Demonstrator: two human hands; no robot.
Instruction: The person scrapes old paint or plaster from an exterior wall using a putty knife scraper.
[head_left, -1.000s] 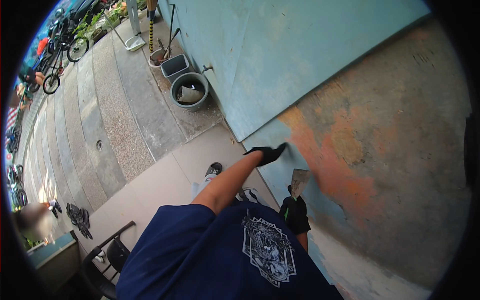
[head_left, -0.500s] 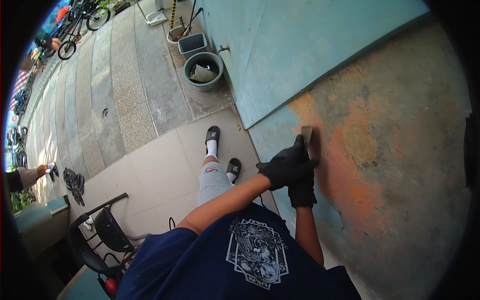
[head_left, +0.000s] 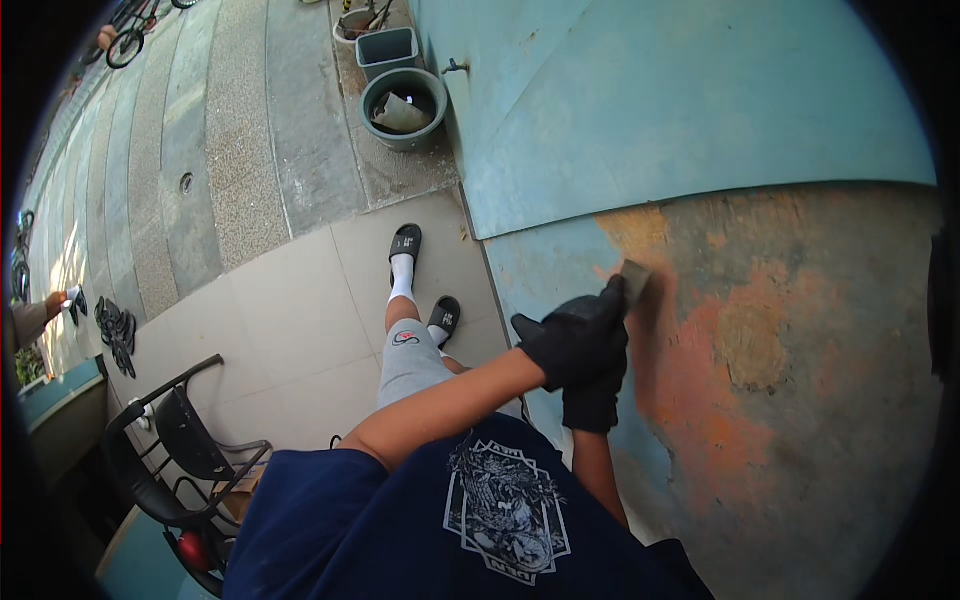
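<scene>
Two black-gloved hands of mine are stacked together against a wall [head_left: 850, 400] with worn, peeling paint. My left hand [head_left: 568, 343] lies over the right one, fingers curled and closed. Below it, my right hand [head_left: 594, 402] is closed too, its fingers mostly covered by the left. From their upper end sticks out the flat, greyish blade of a scraper [head_left: 635, 281], its handle hidden inside the gloves. The blade meets the wall beside an orange-yellow patch [head_left: 637, 231], with pinkish paint [head_left: 690, 375] to its right and pale blue paint [head_left: 530, 290] to its left.
A raised light-blue panel [head_left: 680, 110] overhangs the scraped area. Grey tubs [head_left: 405, 135] and a tap [head_left: 455, 67] are at the far wall. A black-framed chair [head_left: 195, 435] stands at left, near black footwear [head_left: 117, 335]. Another person's hand [head_left: 55, 304] shows at the left edge.
The view has turned and shifted, so the bicycles are mostly out of frame. The scraper blade now leans more to the right; both hands keep their stacked hold.
</scene>
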